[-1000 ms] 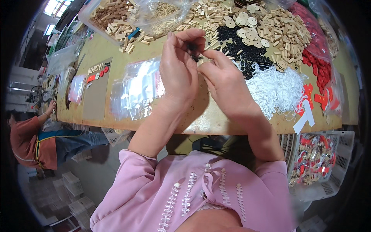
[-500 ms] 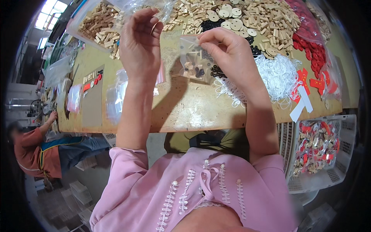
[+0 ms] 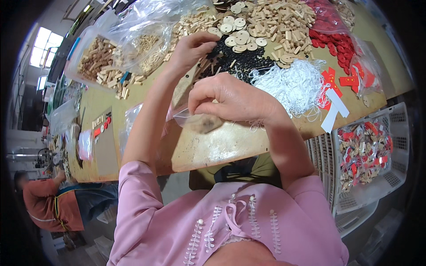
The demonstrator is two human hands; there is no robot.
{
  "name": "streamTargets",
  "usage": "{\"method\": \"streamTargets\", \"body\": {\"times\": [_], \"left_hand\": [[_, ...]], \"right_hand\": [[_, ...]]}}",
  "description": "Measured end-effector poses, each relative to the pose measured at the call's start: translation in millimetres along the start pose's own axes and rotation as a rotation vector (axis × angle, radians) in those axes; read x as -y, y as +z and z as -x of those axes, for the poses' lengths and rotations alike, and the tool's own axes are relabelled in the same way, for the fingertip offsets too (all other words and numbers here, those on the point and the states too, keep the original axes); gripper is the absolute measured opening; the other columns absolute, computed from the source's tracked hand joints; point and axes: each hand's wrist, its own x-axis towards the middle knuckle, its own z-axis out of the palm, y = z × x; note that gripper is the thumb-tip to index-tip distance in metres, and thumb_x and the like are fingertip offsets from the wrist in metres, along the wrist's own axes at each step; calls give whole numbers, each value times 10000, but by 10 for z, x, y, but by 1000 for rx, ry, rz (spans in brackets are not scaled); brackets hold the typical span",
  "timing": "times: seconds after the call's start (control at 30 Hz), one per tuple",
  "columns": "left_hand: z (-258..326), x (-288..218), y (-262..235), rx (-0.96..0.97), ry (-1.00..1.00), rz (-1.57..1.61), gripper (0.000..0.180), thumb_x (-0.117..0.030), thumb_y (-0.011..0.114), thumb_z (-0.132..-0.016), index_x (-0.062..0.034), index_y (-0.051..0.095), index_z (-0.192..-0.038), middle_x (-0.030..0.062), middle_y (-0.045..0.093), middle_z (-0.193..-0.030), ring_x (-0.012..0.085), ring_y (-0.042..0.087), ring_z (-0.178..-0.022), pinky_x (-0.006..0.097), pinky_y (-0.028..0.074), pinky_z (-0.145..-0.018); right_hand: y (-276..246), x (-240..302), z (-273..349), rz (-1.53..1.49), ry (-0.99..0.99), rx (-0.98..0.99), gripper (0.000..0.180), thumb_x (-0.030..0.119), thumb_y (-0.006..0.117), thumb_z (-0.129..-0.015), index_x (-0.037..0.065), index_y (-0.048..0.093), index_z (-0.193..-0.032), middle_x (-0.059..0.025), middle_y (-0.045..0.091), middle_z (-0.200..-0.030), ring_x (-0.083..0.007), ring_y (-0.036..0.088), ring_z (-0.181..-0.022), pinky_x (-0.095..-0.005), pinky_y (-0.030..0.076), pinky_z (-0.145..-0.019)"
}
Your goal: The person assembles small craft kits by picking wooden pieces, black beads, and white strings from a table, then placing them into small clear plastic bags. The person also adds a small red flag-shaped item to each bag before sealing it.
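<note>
Fingers of my right hand (image 3: 228,97) are curled in a pinch on the top of a small clear plastic bag (image 3: 183,118), low over the near part of the table. Dark and wooden bits show blurrily through it, and the hand covers part of it. My left hand (image 3: 193,51) reaches farther out, its bent fingertips drawn together at the left edge of a pile of small black beads (image 3: 235,60). Anything between those fingertips is too small to make out. Round wooden discs (image 3: 239,37) with holes lie just beyond the beads.
White cord (image 3: 288,86) lies in a tangled heap on the right, near red pieces (image 3: 335,51) and white strips (image 3: 330,117). Wooden blocks (image 3: 284,24) are piled at the back. A clear tub (image 3: 73,66) stands left. Filled bags crowd a white basket (image 3: 399,146). Another person (image 3: 53,199) works far left.
My left hand has moved right and down to the black beads, its fingers closing. My right hand has brought the bag nearer and left. The whole view has turned somewhat.
</note>
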Motion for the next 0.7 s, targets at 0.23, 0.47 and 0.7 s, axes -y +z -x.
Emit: {"method": "streamTargets", "body": {"times": [0.23, 0.47, 0.7], "left_hand": [[-607, 97, 563, 22, 147, -638, 342, -282, 786, -901, -121, 736, -1198, 108, 698, -1050, 263, 699, -877, 370, 563, -802], [-431, 87, 308, -96, 138, 10, 229, -223, 786, -934, -41, 774, -1072, 10, 754, -886, 97, 640, -773, 263, 532, -704], [528, -644, -312, -64, 239, 319, 318, -105, 775, -943, -51, 659, -1234, 12, 732, -986, 90, 685, -957, 202, 509, -798]], "right_hand": [[-55, -4, 31, -43, -48, -60, 114, 65, 668, -875, 1, 704, -961, -142, 692, -886, -279, 691, -833, -370, 536, -756], [-60, -88, 10, -24, -42, -209, 124, 69, 673, -874, -2, 711, -969, -132, 697, -895, -249, 692, -844, -351, 538, -767], [-103, -115, 1, 141, -7, -386, 65, 51, 680, -899, -6, 688, -932, -61, 605, -883, -140, 620, -816, -279, 498, -746]]}}
